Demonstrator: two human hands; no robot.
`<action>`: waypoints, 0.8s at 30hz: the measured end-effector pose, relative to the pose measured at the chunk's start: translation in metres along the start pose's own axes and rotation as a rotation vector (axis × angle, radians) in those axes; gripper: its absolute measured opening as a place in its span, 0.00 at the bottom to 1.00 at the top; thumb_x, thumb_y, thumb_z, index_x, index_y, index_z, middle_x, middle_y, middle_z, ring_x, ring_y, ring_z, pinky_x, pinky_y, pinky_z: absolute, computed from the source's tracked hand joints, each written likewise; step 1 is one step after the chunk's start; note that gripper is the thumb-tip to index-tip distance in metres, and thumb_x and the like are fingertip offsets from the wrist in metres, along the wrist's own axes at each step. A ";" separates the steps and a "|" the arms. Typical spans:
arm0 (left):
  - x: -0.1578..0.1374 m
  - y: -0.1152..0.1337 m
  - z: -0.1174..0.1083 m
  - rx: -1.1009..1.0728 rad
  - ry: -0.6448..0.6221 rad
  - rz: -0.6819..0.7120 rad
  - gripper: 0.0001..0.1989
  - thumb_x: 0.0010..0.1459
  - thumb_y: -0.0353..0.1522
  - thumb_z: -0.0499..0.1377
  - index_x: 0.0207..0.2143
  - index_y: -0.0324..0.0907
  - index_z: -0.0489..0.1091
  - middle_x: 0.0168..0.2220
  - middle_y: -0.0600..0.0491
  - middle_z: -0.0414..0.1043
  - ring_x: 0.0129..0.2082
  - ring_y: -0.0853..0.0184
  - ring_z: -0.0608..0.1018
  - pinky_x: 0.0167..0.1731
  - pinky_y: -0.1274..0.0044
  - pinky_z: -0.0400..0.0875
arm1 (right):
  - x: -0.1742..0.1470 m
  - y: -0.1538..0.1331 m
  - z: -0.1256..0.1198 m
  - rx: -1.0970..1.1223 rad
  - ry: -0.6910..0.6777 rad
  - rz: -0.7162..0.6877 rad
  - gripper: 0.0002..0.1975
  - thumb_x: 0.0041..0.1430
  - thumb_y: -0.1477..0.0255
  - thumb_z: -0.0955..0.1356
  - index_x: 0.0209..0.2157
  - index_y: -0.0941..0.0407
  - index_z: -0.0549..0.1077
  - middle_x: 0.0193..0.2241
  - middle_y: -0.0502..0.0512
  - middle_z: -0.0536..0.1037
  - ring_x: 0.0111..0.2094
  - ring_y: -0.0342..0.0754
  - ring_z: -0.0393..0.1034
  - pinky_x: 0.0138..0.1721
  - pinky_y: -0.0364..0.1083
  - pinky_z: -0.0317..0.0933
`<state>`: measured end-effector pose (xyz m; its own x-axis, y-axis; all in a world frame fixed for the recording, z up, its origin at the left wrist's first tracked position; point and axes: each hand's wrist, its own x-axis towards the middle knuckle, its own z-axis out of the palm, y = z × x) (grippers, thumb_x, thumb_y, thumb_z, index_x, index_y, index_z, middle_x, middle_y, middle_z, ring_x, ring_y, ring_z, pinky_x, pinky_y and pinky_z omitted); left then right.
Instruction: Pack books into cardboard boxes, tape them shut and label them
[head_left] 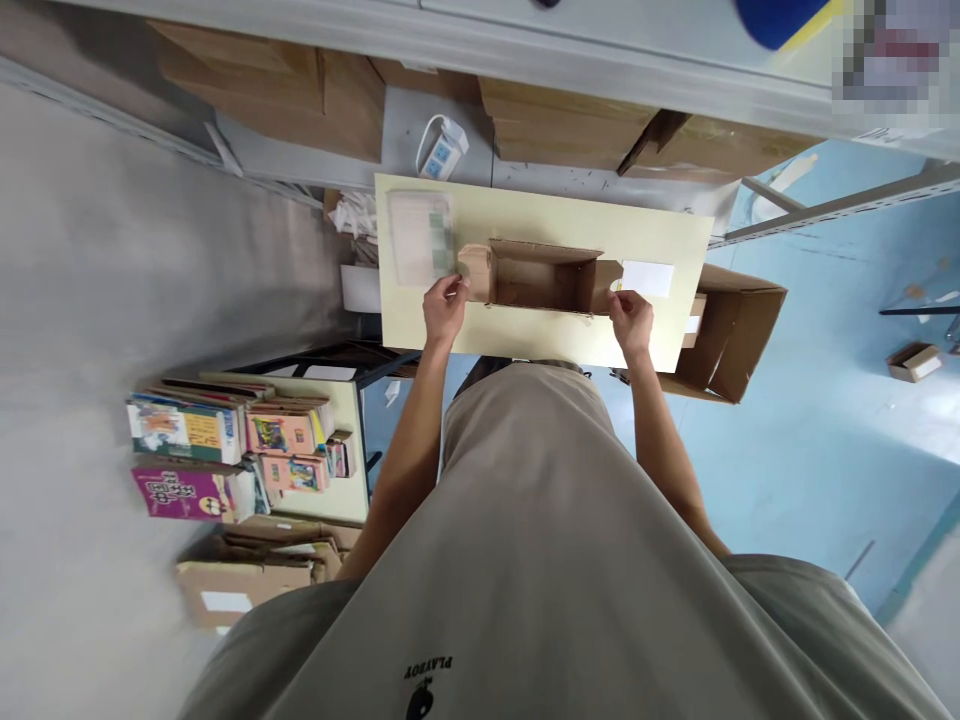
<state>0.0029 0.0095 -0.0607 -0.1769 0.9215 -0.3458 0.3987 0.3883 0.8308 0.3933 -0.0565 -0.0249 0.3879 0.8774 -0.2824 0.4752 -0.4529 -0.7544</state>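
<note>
We pinch opposite end flaps (478,272) between the fingers (453,285) of our left hand (445,312) and right hand (633,324); the open cardboard carton (538,283), likely light and bendable, sits on our bench (525,338).

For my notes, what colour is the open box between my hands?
The open box is brown, best seen in the head view.

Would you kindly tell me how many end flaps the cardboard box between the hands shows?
2: a left flap at the left hand and a right flap at the right hand; others may be hidden.
</note>
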 end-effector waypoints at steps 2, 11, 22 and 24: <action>-0.004 0.003 0.000 -0.018 -0.022 0.005 0.25 0.73 0.56 0.67 0.52 0.46 0.85 0.51 0.43 0.89 0.53 0.54 0.89 0.54 0.64 0.88 | -0.005 -0.006 0.000 -0.009 0.022 -0.009 0.34 0.70 0.33 0.69 0.40 0.52 0.81 0.35 0.61 0.87 0.39 0.59 0.83 0.45 0.59 0.80; 0.016 -0.031 -0.050 0.031 -0.013 0.039 0.26 0.78 0.56 0.63 0.57 0.46 0.82 0.61 0.38 0.86 0.64 0.49 0.87 0.65 0.59 0.84 | -0.062 -0.112 0.029 -0.148 0.212 -0.265 0.26 0.84 0.47 0.65 0.61 0.49 0.84 0.52 0.66 0.82 0.55 0.67 0.82 0.63 0.75 0.78; 0.134 -0.106 -0.094 0.103 -0.029 -0.054 0.24 0.67 0.43 0.77 0.59 0.45 0.79 0.63 0.37 0.79 0.68 0.46 0.83 0.73 0.54 0.76 | -0.045 -0.168 0.314 0.000 -0.300 -0.188 0.19 0.83 0.58 0.68 0.66 0.52 0.76 0.65 0.69 0.80 0.68 0.65 0.78 0.75 0.66 0.73; 0.150 -0.104 -0.092 0.106 -0.062 -0.068 0.19 0.66 0.38 0.77 0.54 0.43 0.80 0.61 0.36 0.79 0.65 0.47 0.85 0.74 0.53 0.76 | -0.014 -0.161 0.345 -0.032 -0.210 0.000 0.21 0.82 0.60 0.70 0.67 0.56 0.74 0.67 0.72 0.78 0.71 0.65 0.76 0.78 0.66 0.68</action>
<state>-0.1482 0.1059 -0.1587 -0.1521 0.8906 -0.4287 0.4811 0.4456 0.7550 0.0392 0.0585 -0.1041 0.2164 0.8896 -0.4022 0.5011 -0.4548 -0.7363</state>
